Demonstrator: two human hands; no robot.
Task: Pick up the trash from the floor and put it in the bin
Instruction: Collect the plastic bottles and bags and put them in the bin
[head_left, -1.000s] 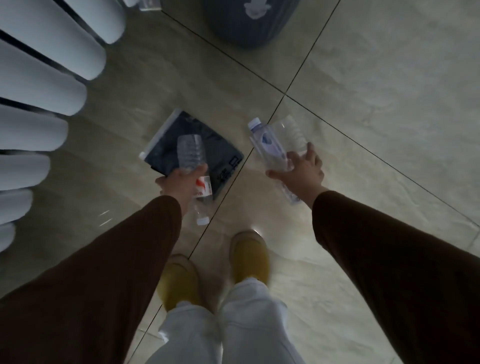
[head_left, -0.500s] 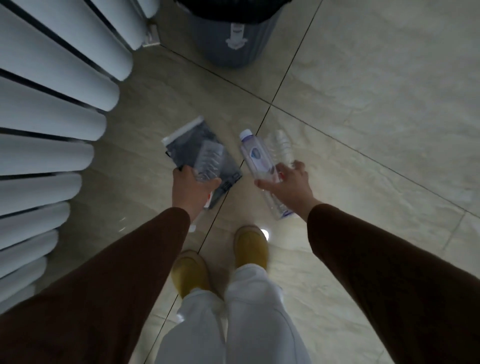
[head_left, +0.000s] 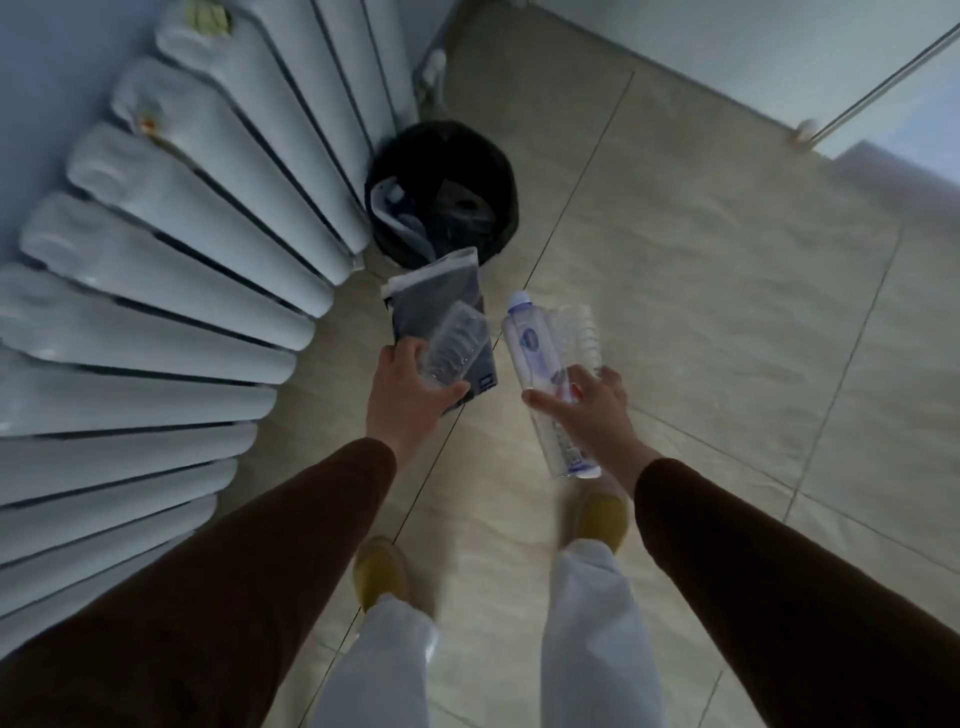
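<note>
My left hand (head_left: 408, 397) grips a dark flat plastic package (head_left: 434, 301) with a white top edge, together with a crushed clear bottle (head_left: 454, 344) lying on it. In my right hand (head_left: 592, 410) are two clear plastic bottles: one with a white cap and a blue label (head_left: 530, 343), and a ribbed one (head_left: 579, 332) beside it. The round bin (head_left: 384, 171), lined with a black bag, stands just beyond the package's far edge and holds some trash. Both hands hover above the floor, short of the bin.
A white ribbed radiator (head_left: 171, 249) fans along the left, its near end touching the bin's side. Beige floor tiles (head_left: 701, 291) stretch to the right. A pale wall and a door edge (head_left: 883, 73) lie at the far right. My yellow shoes (head_left: 382, 571) stand below.
I have stepped toward the bin: it has come from the top edge into full view, open top showing. Both hands kept their loads and now sit close in front of it.
</note>
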